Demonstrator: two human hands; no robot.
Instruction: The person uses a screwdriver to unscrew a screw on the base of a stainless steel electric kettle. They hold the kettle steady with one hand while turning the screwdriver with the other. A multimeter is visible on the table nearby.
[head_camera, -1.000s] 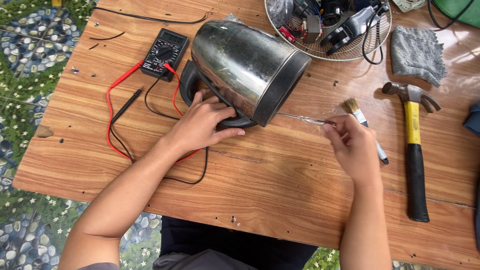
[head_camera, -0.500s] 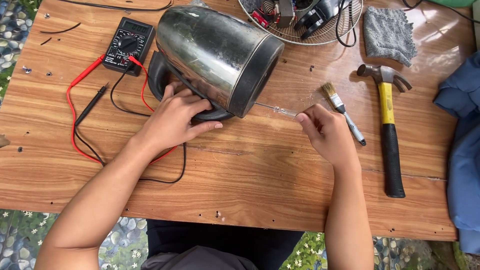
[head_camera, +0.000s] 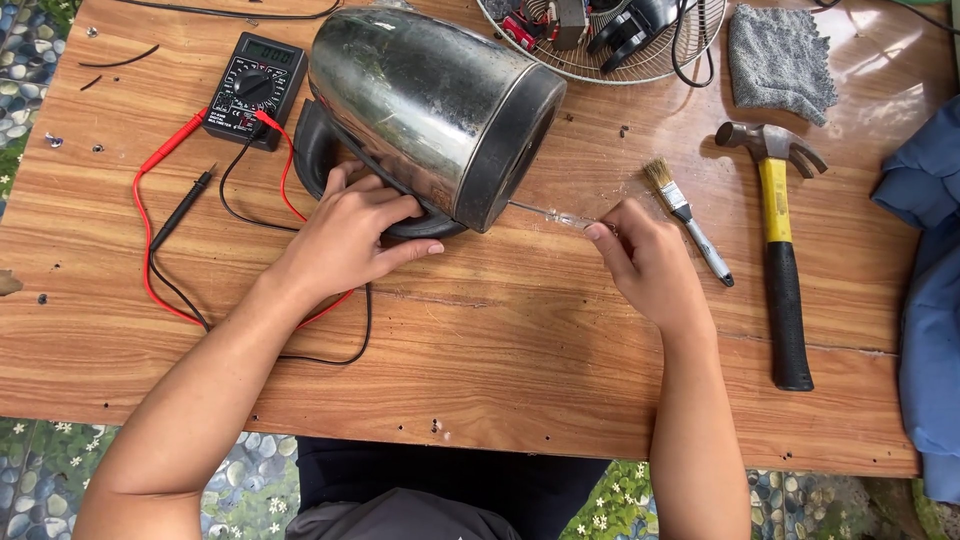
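The shiny stainless-steel electric kettle with the black base rim (head_camera: 430, 105) is laid on its side on the brown wooden plank table (head_camera: 500, 370), base turned toward five o'clock. Its black handle (head_camera: 318, 160) is pinned down by the left hand (head_camera: 345, 235), fingers curled over the lower end of the handle and the thumb stretched flat toward three o'clock under the kettle's base. The kettle body is found at one o'clock from that hand, touching it.

The right hand (head_camera: 650, 265) is closed around a thin screwdriver with a clear handle (head_camera: 550, 213), pinched at the fingertips; its shaft is pointed toward nine o'clock and is met by the kettle's base rim. The kettle sits at ten o'clock from this hand.

At three o'clock of the right hand, just beside it, a small bristle paintbrush with a grey handle (head_camera: 690, 222) is seen, and farther out a claw hammer with a yellow-and-black grip (head_camera: 775, 250). A black multimeter (head_camera: 255, 88) with red and black leads (head_camera: 160, 230) is spread at nine o'clock of the kettle. A wire fan-guard basket of parts (head_camera: 640, 62) crowds twelve o'clock, a grey cloth (head_camera: 780, 62) beside it. Bare wood is left toward six o'clock, up to the near table edge.
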